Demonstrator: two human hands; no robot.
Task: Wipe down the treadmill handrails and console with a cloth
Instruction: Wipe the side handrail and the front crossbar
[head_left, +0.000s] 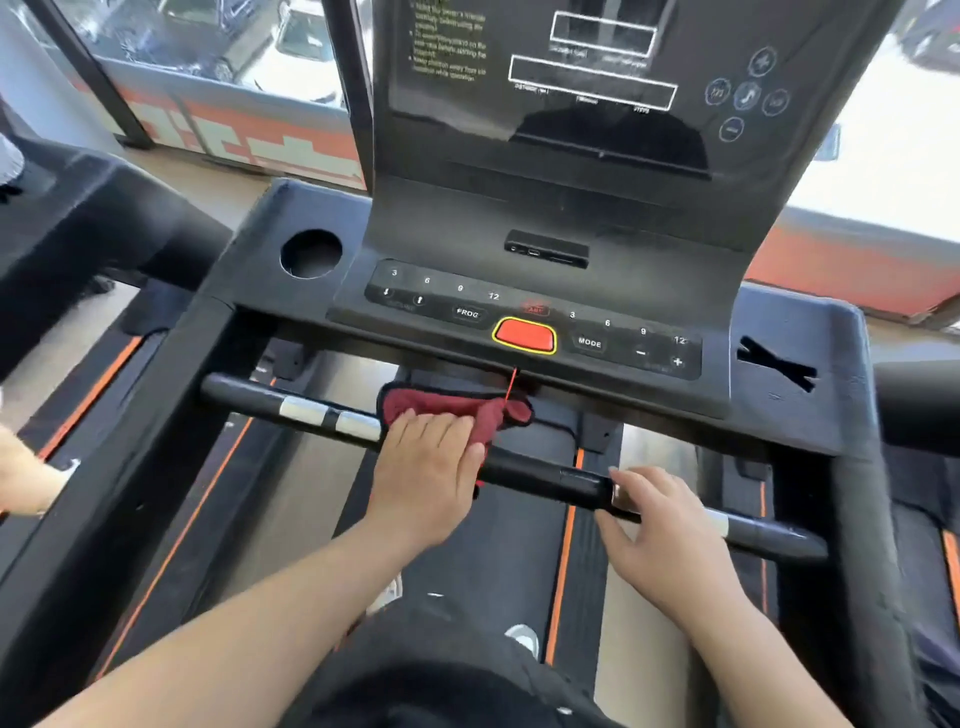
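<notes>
The left grip (426, 467) lies flat, fingers straight, pressing the red cloth (447, 405) onto the handrail (535, 475) just below the stop button (524, 336). The right grip (665, 525) curls round the handrail, further right of the button. Firm, overlapping strokes should clean best.

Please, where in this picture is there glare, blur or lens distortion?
Head view: the window at right is blown out white; the console screen shows reflections and its small text is blurred; the side rails splay toward the corners, wide-angle distortion; the left hand, red cloth and handrail are fairly sharp.
</notes>
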